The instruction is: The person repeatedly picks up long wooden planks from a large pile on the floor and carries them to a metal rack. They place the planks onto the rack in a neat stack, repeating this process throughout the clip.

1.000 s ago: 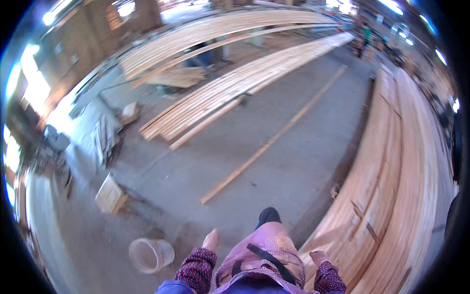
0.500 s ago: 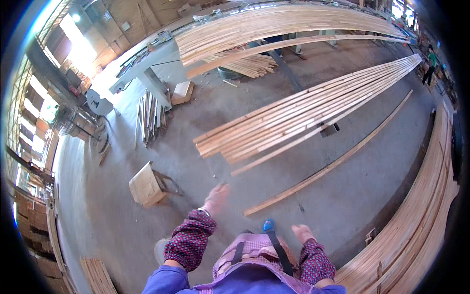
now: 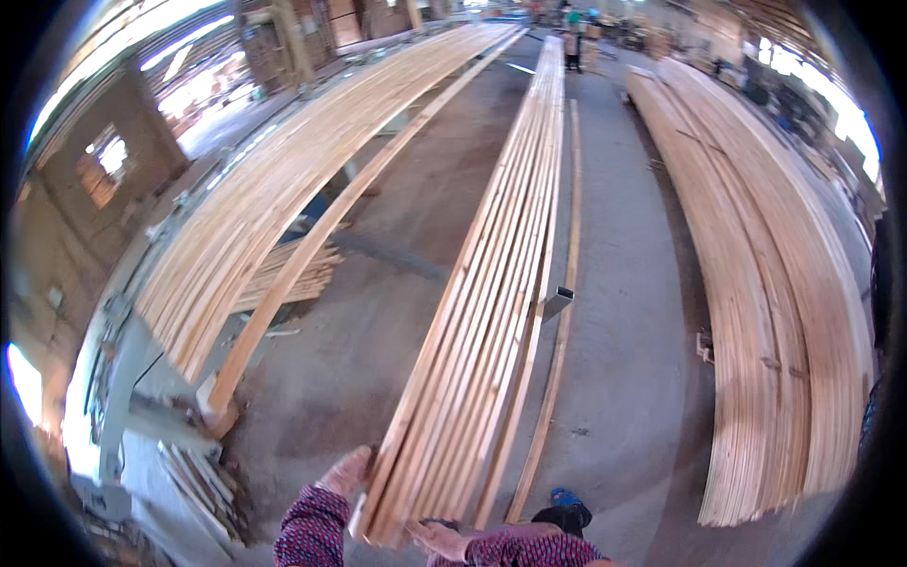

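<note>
A long row of narrow wooden boards [image 3: 463, 378] lies side by side before me, its near end at my body. My left hand [image 3: 348, 470] is at the left edge of the row near that end, fingers reaching toward the outermost board and slightly blurred. At the near end face, my right hand [image 3: 442, 541] has its fingers stretched out against or just beside the board ends. Neither hand is wrapped round a board. Patterned sleeve covers are on both forearms.
A single long board [image 3: 548, 416] lies to the right of the row, past a metal tube support [image 3: 558, 302]. A big stack of boards [image 3: 756, 397] fills the right side. More boards [image 3: 283, 189] rest on a bench at left. A person [image 3: 573, 45] stands far ahead.
My view has turned right, so the board row now runs straight ahead. Both hands have come from free air to its near end.
</note>
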`<control>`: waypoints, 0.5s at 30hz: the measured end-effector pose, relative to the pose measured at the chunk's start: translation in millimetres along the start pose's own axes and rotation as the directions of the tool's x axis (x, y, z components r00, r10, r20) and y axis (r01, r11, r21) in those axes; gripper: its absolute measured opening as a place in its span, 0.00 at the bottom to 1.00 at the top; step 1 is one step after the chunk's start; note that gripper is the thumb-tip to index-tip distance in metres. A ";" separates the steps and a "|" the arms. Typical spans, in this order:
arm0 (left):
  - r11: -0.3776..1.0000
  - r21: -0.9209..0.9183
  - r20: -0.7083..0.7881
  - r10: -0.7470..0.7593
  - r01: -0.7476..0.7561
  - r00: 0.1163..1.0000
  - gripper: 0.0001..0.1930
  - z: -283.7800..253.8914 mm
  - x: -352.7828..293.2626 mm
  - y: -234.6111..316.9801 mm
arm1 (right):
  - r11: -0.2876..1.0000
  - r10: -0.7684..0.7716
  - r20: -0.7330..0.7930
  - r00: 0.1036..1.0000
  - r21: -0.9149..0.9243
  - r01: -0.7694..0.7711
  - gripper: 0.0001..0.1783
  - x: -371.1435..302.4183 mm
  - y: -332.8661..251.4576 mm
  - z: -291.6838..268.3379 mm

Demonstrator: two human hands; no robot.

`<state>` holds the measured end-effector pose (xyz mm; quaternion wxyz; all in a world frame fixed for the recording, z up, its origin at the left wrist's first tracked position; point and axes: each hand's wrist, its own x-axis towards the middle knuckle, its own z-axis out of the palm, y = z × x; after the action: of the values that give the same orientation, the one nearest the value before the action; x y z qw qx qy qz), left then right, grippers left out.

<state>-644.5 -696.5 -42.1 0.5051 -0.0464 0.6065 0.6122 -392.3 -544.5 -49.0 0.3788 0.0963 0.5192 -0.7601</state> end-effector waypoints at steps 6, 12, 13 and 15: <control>0.953 -0.233 0.196 -0.146 0.191 0.970 0.37 102.5 4.6 33.6 | 0.869 -0.047 -0.537 0.842 0.393 0.300 0.33 -22.5 -59.4 48.3; 0.927 -0.313 0.153 -0.167 0.208 0.974 0.38 90.2 8.0 38.2 | 0.918 0.028 -0.643 0.766 0.319 0.234 0.30 6.0 -65.9 67.5; 0.900 -0.360 0.188 -0.188 0.245 0.964 0.37 85.4 1.9 50.7 | 0.939 0.043 -0.631 0.774 0.290 0.184 0.29 17.5 -64.6 68.6; 0.819 -0.452 0.319 -0.222 0.354 0.921 0.37 74.4 -10.5 74.8 | 0.956 0.042 -0.624 0.781 0.251 0.149 0.27 45.5 -53.9 70.0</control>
<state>-648.5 -625.3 36.3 0.6358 -0.1896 0.3431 0.6649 -443.0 -617.2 -4.0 0.1461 0.3805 0.5017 -0.7630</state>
